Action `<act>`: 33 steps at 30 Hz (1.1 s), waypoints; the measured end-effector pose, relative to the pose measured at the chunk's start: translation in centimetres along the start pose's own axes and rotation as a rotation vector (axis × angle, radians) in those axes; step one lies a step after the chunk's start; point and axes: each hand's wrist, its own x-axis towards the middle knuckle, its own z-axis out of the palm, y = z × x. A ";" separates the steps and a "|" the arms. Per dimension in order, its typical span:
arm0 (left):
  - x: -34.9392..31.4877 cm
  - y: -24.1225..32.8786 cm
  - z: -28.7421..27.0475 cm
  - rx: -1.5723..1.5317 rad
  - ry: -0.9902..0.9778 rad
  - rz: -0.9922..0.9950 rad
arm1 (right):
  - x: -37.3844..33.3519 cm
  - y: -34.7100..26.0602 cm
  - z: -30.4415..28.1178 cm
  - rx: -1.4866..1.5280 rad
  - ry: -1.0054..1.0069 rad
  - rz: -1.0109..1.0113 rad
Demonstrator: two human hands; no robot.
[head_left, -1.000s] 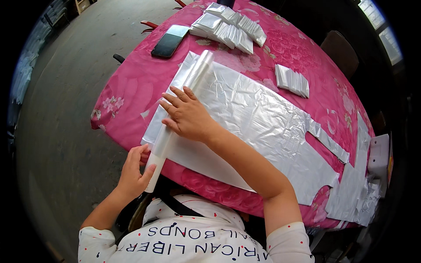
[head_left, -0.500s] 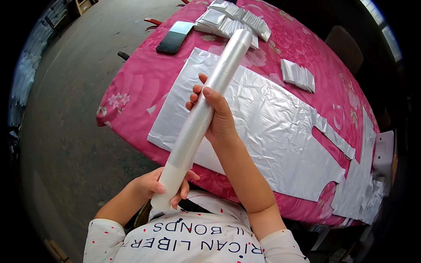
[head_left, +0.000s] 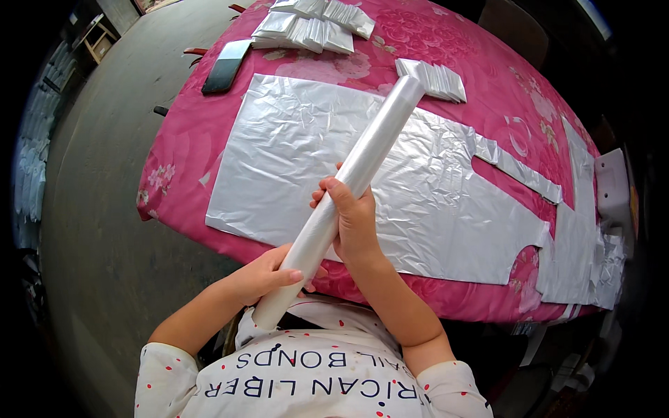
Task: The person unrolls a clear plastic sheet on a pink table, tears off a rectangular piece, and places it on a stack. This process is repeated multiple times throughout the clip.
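Note:
A long roll of whitish, see-through plastic film (head_left: 380, 136) slants up and to the right from my body over the table. My right hand (head_left: 352, 219) wraps around its middle, thumb on top. Lower down, my left hand (head_left: 275, 279) grips the roll near its bottom end, some of its fingers hidden behind it. Beneath the roll, flat on the table, lies a stack of silvery-white plastic vest bags (head_left: 432, 209), its handle cut-outs pointing right. The roll's upper end overlaps the bags' far edge.
A pink flowered cloth covers the table (head_left: 174, 150). Folded plastic bundles (head_left: 303, 31) sit at the far side, with a smaller folded bundle (head_left: 432, 80) nearer. A phone (head_left: 226, 67) lies far left. More plastic sheets (head_left: 571, 258) and a pale pink plastic container (head_left: 612, 184) are at the right.
The view has shifted, so the table things appear farther left and higher. Both hands keep hold of the roll; my right hand now sits closer to the left one along it.

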 end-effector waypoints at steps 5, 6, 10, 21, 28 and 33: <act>-0.2 -1.4 -0.5 0.202 0.094 -0.132 | -0.1 0.7 -1.9 -0.010 0.050 0.036; -0.6 -1.5 -0.8 0.178 0.046 -0.166 | 0.4 0.0 -2.5 0.015 0.060 0.047; -2.1 -2.9 -2.1 0.137 -0.043 -0.312 | 4.3 -5.7 -7.6 -0.053 0.160 -0.103; -3.0 -4.5 -3.1 0.043 -0.086 -0.432 | 3.2 -10.0 -10.8 -0.961 -0.012 0.017; -3.3 -5.1 -3.4 0.043 -0.060 -0.419 | 3.0 -10.5 -10.7 -1.043 -0.111 -0.011; -4.9 -5.0 -5.2 0.096 -0.114 -0.495 | 6.2 -15.9 -17.8 -1.186 0.183 -0.311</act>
